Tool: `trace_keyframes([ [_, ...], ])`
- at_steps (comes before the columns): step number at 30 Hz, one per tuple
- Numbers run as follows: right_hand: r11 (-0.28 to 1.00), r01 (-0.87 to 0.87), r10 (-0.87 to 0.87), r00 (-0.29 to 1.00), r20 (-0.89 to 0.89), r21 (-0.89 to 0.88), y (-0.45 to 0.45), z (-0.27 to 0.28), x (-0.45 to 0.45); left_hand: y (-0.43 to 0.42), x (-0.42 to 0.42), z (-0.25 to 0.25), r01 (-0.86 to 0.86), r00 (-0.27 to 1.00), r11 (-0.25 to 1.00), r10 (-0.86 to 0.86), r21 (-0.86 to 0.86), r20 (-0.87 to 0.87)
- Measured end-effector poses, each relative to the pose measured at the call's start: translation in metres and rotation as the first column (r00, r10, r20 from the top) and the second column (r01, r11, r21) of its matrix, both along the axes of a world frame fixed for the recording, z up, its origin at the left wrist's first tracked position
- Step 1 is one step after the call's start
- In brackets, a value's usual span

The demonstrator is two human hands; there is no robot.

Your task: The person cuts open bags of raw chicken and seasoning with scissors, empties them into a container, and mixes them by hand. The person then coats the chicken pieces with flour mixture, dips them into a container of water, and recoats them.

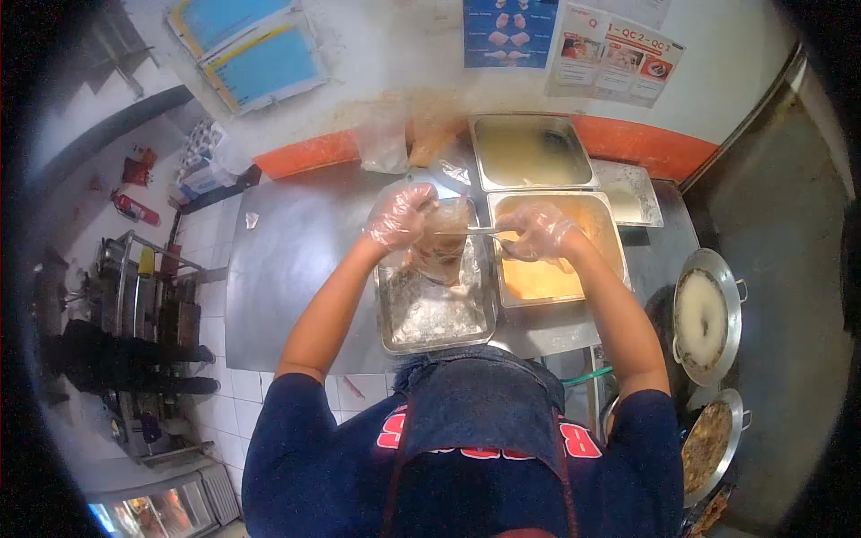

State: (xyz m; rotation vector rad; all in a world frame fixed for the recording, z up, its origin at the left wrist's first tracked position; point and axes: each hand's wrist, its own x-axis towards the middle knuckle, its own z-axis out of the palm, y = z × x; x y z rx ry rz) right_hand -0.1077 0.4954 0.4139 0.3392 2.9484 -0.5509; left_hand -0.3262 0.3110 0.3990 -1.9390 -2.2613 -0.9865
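My left hand (402, 217), in a clear plastic glove, is closed on the top of a clear plastic bag (437, 255). The bag hangs over a metal tray (430, 318) dusted with pale powder; what it holds is hard to make out. My right hand (540, 231), gloved too, is closed around a pair of scissors (468, 232). Their blades point left and lie across the upper part of the bag. Beneath my right hand is a deep metal pan of orange-yellow flour or breading (543, 285).
Behind stands a pan of cloudy yellowish liquid (529, 152), with a white tray (632, 197) beside it. Two woks of frothing oil (704, 314) (710, 444) are at the right. A person in dark clothes (126, 359) is at far left, near a metal rack.
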Motion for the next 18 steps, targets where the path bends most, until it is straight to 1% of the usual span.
trace_keyframes([
  [1,0.998,0.031,-0.027,0.996,0.08,-0.048,0.002,-0.002,-0.005,0.0,0.001,0.003,-0.004,1.0,1.0,0.004,0.0,0.001],
  [2,0.998,0.028,-0.024,0.996,0.08,-0.048,0.002,0.003,-0.008,0.0,0.001,0.007,-0.004,1.0,1.0,0.003,-0.025,-0.01],
  [3,0.974,0.116,-0.074,0.975,0.211,-0.195,0.001,0.009,-0.008,0.0,0.001,0.008,-0.003,1.0,0.999,0.002,-0.052,-0.022],
  [4,0.921,0.218,-0.101,0.933,0.345,-0.322,0.0,0.013,-0.008,0.0,0.0,0.008,-0.005,1.0,0.999,0.004,-0.052,-0.022],
  [5,0.922,0.216,-0.098,0.934,0.345,-0.322,0.001,0.012,-0.008,-0.001,0.0,0.007,-0.011,0.999,0.998,0.009,-0.059,-0.04],
  [7,0.919,0.173,-0.08,0.962,0.262,-0.353,0.001,0.007,-0.005,-0.001,-0.001,0.006,-0.021,0.998,0.997,0.017,-0.07,-0.056],
  [8,0.919,0.171,-0.076,0.962,0.264,-0.357,-0.001,0.006,-0.006,0.0,-0.003,0.006,-0.006,0.998,0.998,0.003,-0.059,-0.057],
  [10,0.983,0.074,-0.057,0.993,0.107,-0.166,-0.007,0.005,-0.009,-0.002,0.0,0.004,0.01,0.998,0.998,-0.013,-0.054,-0.056],
  [11,0.983,0.076,-0.058,0.993,0.107,-0.17,-0.007,-0.002,-0.012,-0.002,0.002,0.007,-0.009,0.999,0.998,0.006,-0.063,-0.041],
  [13,0.99,-0.109,0.115,0.991,-0.065,0.084,-0.003,-0.018,-0.021,-0.002,0.006,0.008,-0.02,1.0,0.997,0.019,-0.08,-0.025],
  [14,0.991,-0.105,0.111,0.992,-0.066,0.079,-0.007,-0.01,-0.021,-0.001,0.007,0.007,-0.057,0.998,0.994,0.057,-0.09,-0.008],
  [15,0.998,-0.025,0.029,0.997,0.068,-0.056,-0.013,0.007,-0.02,-0.001,0.009,0.006,-0.095,0.995,0.99,0.096,-0.101,0.008],
  [16,0.981,0.072,-0.033,0.977,0.21,-0.178,-0.018,0.02,-0.021,0.0,0.007,0.003,-0.092,0.996,0.99,0.094,-0.105,0.007],
  [17,0.98,0.073,-0.033,0.977,0.212,-0.183,-0.022,0.026,-0.023,0.0,0.005,-0.001,-0.086,0.993,0.992,0.093,-0.09,0.072],
  [18,0.994,0.036,-0.016,0.98,0.196,-0.101,-0.026,0.029,-0.025,0.0,0.003,-0.004,-0.081,0.986,0.994,0.091,-0.077,0.139],
])
